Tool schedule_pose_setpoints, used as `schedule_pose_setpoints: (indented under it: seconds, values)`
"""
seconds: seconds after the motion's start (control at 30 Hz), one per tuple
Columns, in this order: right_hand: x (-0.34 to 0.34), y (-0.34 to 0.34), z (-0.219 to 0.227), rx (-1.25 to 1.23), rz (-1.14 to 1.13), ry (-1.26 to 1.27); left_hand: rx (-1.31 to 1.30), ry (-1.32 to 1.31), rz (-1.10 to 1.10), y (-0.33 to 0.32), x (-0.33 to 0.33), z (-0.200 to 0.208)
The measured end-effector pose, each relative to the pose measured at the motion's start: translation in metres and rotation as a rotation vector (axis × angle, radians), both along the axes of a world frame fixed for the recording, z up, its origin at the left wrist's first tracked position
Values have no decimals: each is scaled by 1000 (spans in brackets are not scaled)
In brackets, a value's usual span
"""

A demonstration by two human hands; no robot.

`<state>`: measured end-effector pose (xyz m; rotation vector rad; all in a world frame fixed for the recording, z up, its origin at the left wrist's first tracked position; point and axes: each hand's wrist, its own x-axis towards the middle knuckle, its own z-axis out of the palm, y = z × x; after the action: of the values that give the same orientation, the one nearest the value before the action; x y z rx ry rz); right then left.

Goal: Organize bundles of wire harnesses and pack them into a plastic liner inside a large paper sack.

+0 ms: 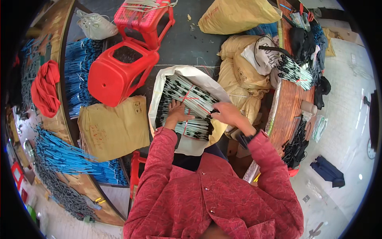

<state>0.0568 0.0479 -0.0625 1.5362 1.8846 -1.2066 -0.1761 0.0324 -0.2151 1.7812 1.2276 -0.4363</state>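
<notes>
An open white sack [158, 85] stands in front of me, packed with bundles of thin pale rods with black ends. Red string ties the upper bundle [191, 95], which lies slanting across the sack. A lower bundle [195, 128] lies beneath it, nearer to me. My left hand [178, 112] rests flat on the rods at the left, fingers spread. At the right end of the upper bundle, my right hand [230, 114] has its fingers bent round the black tips. Its palm side is hidden.
Two red plastic stools [115, 73] lie at the far left, beside a flattened yellow sack [115, 123]. Blue rods [59, 153] cover part of the left bench. Full yellow sacks [234, 75] crowd the right side. Another pale bundle [295, 73] sits on the wooden right bench [284, 107].
</notes>
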Motion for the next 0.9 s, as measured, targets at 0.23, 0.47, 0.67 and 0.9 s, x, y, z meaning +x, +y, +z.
schedule_pose_setpoints:
  seconds: [0.23,0.47,0.67,0.9]
  values:
    - [20,-24,20,751,-503,-272,-13,-2,77,0,0,-23]
    - [28,-40,19,397,-485,-131,164,78,73,-19,16,-21]
    - [27,-37,17,476,-619,17,424,178,198,-28,40,-31]
    - [17,-33,13,498,-617,-10,522,413,161,-21,58,-43]
